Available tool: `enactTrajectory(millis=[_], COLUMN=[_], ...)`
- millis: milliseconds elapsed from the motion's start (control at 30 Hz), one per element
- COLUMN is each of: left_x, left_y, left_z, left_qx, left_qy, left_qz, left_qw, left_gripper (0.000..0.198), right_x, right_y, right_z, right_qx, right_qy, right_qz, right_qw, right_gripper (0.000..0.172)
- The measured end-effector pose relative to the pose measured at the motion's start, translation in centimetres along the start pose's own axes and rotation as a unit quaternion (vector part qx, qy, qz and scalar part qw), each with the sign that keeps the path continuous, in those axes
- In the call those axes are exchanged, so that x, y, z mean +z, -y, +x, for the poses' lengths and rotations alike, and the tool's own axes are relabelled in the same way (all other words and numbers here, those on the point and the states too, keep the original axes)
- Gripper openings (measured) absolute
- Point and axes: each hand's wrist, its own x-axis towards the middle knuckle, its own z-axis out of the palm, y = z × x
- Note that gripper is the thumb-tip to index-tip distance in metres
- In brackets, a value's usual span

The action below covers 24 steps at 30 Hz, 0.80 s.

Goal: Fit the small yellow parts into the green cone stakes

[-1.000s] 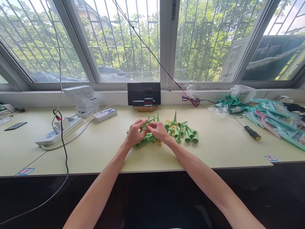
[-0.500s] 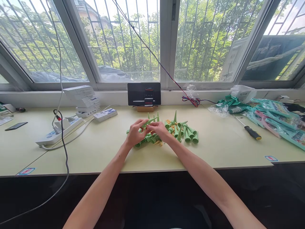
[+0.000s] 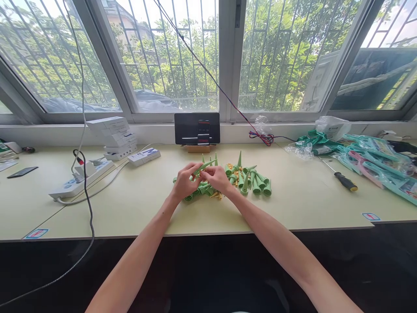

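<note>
Cone sits pinched in the left hand. The right hand is just beside; its grip I cannot tell.

Black screen at the back of the table: row of small white digits with colons, timer-style, too blurred to read off reliably. Small white box left of it: large blue lettering, looks like an "M", rest illegible. Box stack: fine print, unreadable. Left sticker and right sticker at the table's front edge: blue outline, red mark inside, can't make out the character. Power strip: blue markings, not legible.
</note>
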Motion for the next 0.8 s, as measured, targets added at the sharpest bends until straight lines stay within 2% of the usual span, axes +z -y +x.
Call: enactTrajectory(millis=[267,367,567,800], left_x=[-0.04,0.00,0.08,0.10], left_y=[0.10,0.17,0.18,0.23], left_z=[-0.06,-0.05,-0.05,-0.05], left_qx=[0.001,0.000,0.003,0.004], left_qy=[0.006,0.008,0.004,0.001], left_qz=[-0.006,-0.008,-0.003,-0.003], left_qw=[1.000,1.000,1.000,1.000], left_gripper=[0.034,0.035,0.034,0.033], right_x=[-0.37,-0.37,-0.12,-0.23], right_y=[0.30,0.00,-0.20,-0.16], right_z=[0.13,0.15,-0.01,0.12], right_qx=[0.067,0.056,-0.012,0.018], right_qy=[0.042,0.035,0.004,0.018], right_qz=[0.113,0.100,0.002,0.041], right_qw=[0.990,0.993,1.000,0.999], right_gripper=[0.029,0.029,0.026,0.026])
